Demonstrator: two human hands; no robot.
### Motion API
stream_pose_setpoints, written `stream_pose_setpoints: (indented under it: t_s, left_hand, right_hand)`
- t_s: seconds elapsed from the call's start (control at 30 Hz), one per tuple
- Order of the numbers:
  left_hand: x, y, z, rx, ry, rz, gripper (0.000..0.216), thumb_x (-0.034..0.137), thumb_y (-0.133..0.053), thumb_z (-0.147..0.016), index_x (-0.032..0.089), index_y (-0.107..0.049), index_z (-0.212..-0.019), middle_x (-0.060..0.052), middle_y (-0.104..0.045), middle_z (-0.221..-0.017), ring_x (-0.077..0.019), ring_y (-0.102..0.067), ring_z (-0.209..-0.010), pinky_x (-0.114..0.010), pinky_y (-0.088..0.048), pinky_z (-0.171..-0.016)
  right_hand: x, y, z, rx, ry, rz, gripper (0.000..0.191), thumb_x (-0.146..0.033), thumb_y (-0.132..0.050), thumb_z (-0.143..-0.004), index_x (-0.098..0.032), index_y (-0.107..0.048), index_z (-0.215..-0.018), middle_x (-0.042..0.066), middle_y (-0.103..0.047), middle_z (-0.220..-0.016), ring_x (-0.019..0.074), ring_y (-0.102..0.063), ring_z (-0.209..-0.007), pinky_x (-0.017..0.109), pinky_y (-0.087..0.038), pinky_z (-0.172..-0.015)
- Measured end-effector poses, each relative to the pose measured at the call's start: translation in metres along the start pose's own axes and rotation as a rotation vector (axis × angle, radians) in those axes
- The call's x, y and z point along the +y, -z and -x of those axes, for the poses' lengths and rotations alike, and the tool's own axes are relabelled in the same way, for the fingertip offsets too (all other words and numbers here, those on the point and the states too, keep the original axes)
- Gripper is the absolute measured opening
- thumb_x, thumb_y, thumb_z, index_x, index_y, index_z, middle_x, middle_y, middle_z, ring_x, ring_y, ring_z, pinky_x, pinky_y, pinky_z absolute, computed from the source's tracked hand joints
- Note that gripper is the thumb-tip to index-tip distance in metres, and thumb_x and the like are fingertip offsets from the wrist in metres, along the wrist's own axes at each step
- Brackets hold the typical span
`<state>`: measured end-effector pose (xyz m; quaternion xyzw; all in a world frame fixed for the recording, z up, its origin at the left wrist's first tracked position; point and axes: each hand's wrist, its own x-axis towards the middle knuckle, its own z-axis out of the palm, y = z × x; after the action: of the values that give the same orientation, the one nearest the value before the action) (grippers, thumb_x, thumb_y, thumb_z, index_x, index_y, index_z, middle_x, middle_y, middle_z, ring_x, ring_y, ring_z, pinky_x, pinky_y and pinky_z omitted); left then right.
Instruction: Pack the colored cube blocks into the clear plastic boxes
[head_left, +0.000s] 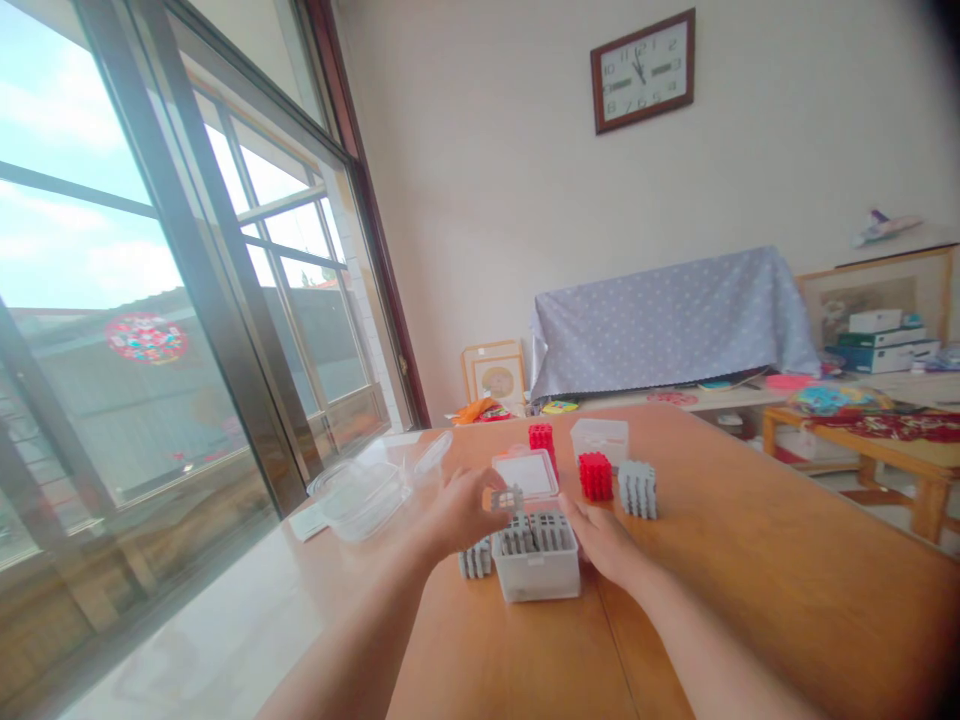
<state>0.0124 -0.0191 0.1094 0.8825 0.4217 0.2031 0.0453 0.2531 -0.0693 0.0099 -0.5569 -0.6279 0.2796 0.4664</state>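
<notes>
My left hand [461, 515] pinches a small grey slotted piece [511, 498] just above a clear plastic box [538, 575] that holds several grey pieces standing on edge. My right hand [604, 540] rests against the right side of that box, its fingers curled along the wall. A small grey block [475, 560] lies on the table to the left of the box. Behind it are a lid with a pink rim [526, 474], two red blocks [596, 476] [541, 437], a grey assembled block [638, 489] and another clear box [599, 437].
The wooden table [750, 600] runs to a large window on the left. Empty clear containers [367, 490] lie near the window edge. Beyond the table stand a covered piece of furniture [667, 320] and a low side table [862, 420] with clutter.
</notes>
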Motion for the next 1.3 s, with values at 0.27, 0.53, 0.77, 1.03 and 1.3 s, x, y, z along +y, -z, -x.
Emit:
stream_pose_setpoints:
  t_s: [0.27,0.53,0.77,1.03,1.3]
  left_hand:
    - [0.050,-0.023,-0.011,-0.083,-0.101,-0.009,0.031,0.043,-0.071,-0.074,0.030,-0.068,-0.102,-0.003,-0.070,-0.101,-0.0294,-0.055,-0.110,-0.042,-0.041,-0.095]
    - [0.056,-0.019,0.001,-0.110,-0.148,-0.057,0.024,0.025,-0.052,-0.086,0.030,-0.072,-0.098,-0.002,-0.071,-0.101,-0.0265,-0.054,-0.107,-0.042,-0.039,-0.095]
    - [0.061,-0.021,-0.001,-0.124,-0.145,-0.038,0.026,0.022,-0.051,-0.084,0.031,-0.073,-0.095,-0.003,-0.072,-0.099,-0.0281,-0.054,-0.107,-0.043,-0.039,-0.094]
    - [-0.001,-0.033,0.020,0.260,0.149,0.294,0.028,0.021,-0.042,-0.085,0.025,-0.063,-0.104,-0.004,-0.069,-0.111,-0.0229,-0.059,-0.111,-0.038,-0.045,-0.097]
    - [-0.057,-0.053,0.075,0.342,0.400,0.576,0.027,0.023,-0.042,-0.084,0.020,-0.055,-0.108,-0.008,-0.066,-0.115,-0.0213,-0.060,-0.113,-0.037,-0.046,-0.099]
  right_hand:
    - [0.006,0.001,-0.003,-0.016,0.010,-0.032,0.073,-0.075,-0.028,-0.092,-0.023,-0.072,-0.120,0.009,-0.075,-0.113,0.0307,-0.065,-0.113,0.040,-0.046,-0.097]
    - [0.001,0.005,-0.002,0.068,-0.009,0.066,0.070,-0.071,-0.026,-0.094,-0.021,-0.075,-0.100,0.009,-0.076,-0.095,0.0287,-0.069,-0.095,0.033,-0.047,-0.078]
    - [0.001,0.006,-0.001,0.090,-0.013,0.104,0.068,-0.069,-0.024,-0.095,-0.021,-0.071,-0.082,0.007,-0.072,-0.076,0.0253,-0.067,-0.079,0.030,-0.042,-0.068]
    - [0.013,0.007,-0.006,0.187,-0.080,0.152,0.072,-0.072,-0.024,-0.093,-0.021,-0.074,-0.095,0.006,-0.067,-0.065,0.0260,-0.065,-0.072,0.034,-0.045,-0.070]
    - [0.030,0.003,-0.003,0.332,-0.167,0.039,0.076,-0.077,-0.028,-0.087,-0.019,-0.075,-0.104,0.007,-0.069,-0.066,0.0272,-0.066,-0.069,0.037,-0.049,-0.065]
